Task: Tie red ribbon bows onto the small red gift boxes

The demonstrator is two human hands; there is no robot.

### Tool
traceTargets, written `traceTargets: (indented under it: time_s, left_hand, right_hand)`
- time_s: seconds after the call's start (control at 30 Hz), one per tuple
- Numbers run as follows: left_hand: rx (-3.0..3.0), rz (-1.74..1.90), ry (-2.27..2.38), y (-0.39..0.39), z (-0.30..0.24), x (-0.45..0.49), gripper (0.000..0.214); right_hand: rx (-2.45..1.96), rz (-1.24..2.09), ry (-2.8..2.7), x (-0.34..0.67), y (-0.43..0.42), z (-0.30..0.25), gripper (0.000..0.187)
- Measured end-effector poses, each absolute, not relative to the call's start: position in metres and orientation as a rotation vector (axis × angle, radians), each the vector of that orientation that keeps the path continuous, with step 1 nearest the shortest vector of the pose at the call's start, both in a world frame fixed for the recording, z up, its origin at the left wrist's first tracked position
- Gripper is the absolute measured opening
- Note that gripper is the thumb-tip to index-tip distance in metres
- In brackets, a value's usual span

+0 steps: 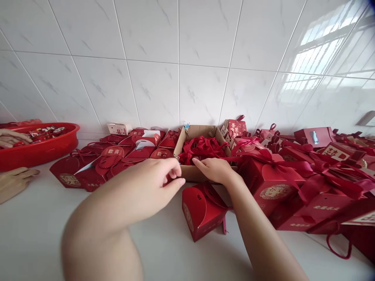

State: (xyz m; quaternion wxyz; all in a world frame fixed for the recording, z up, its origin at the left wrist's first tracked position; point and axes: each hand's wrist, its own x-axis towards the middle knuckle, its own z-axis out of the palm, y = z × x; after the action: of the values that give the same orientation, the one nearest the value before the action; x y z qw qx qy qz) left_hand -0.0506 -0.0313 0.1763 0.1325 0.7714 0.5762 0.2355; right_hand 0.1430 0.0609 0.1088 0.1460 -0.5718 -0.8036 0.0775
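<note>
My left hand [166,177] is over the counter by the near left corner of a cardboard box [183,136]. Its fingers are curled in towards the thumb, with a bit of red showing between them that I cannot make out. My right hand [215,168] reaches over the box's near side and touches the loose red ribbons [202,148] inside. One digit lies against the ribbons; the other fingers are mostly hidden. Below the hands, between my forearms, a closed red gift box [203,210] with a gold round print sits slightly turned on the counter.
Several red gift boxes with cords [114,160] crowd the left side. On the right stand ribbon-tied red gift boxes [272,179]. At far left, another person's hands [16,181] are by a red basin [49,144] of wrapped sweets. A tiled wall [155,89] rises behind.
</note>
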Motion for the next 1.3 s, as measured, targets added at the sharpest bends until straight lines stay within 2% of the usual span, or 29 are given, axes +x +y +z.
traceTargets:
  time_s: [0.1, 0.3, 0.5, 0.6, 0.73, 0.97, 1.3]
  left_hand:
    - [2.280, 0.370, 1.616, -0.015, 0.172, -0.041, 0.027]
    - [2.266, 0.313, 1.625, -0.006, 0.171, -0.034, 0.030]
    - [2.274, 0.307, 1.645, -0.008, 0.175, -0.035, 0.035]
    - [2.282, 0.322, 1.622, -0.012, 0.177, -0.032, 0.035]
    - [2.316, 0.359, 1.515, -0.017, 0.178, -0.027, 0.038]
    - [2.313, 0.331, 1.505, -0.018, 0.179, -0.022, 0.054]
    - [2.298, 0.468, 1.623, -0.015, 0.178, -0.041, 0.044]
  right_hand:
    - [-1.576, 0.171, -2.309, 0.145, 0.063, 0.109, 0.057]
    - [-1.286, 0.415, -2.052, 0.154, 0.064, 0.113, 0.028]
    - [-0.908, 0.778, -1.706, 0.160, 0.039, 0.137, 0.032]
    - [-0.802, 0.855, -1.659, 0.161, 0.020, 0.151, 0.033]
    - [-0.765, 0.827, -1.659, 0.164, 0.000, 0.163, 0.034]
    - [-0.803, 0.716, -1.676, 0.169, -0.013, 0.167, 0.038]
    - [-0.839, 0.507, -1.602, 0.179, -0.023, 0.171, 0.040]
